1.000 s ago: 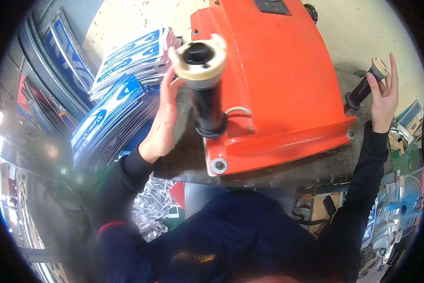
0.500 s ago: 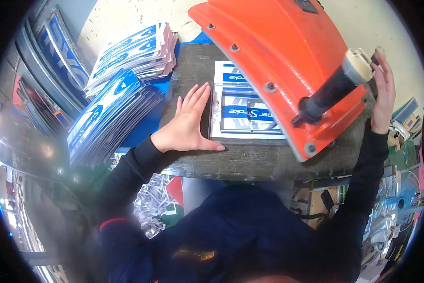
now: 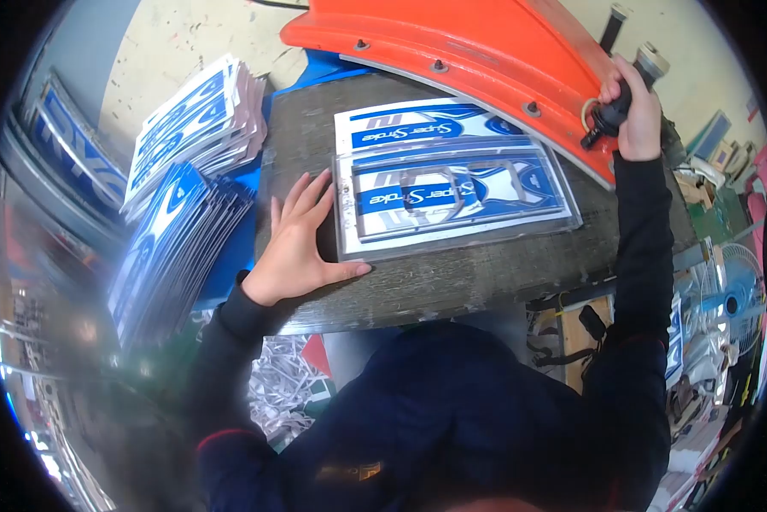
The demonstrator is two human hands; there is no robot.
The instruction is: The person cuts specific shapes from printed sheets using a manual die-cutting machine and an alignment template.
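Observation:
A clear cutting die frame (image 3: 460,236) lies on a printed blue and white sheet (image 3: 383,113) on the dark worktable (image 3: 452,294). My left hand (image 3: 300,241) rests on the table just left of the frame, its fingers and thumb spread, holding nothing. At the right, my right hand (image 3: 641,111) is wrapped round the black handle (image 3: 615,113) on the orange press arm (image 3: 477,43). That arm's lower edge hangs over the top right part of the sheet.
Two stacks of printed sheets, an upper one (image 3: 197,128) and a lower one (image 3: 166,247), stand left of my left hand. White paper scraps (image 3: 282,384) lie below the table. At the far right are a blue fan (image 3: 731,305) and clutter.
The orange arm has swung up and to the right, uncovering more of the frame and sheet. My right hand now grips the handle. My left hand appears lower and further left.

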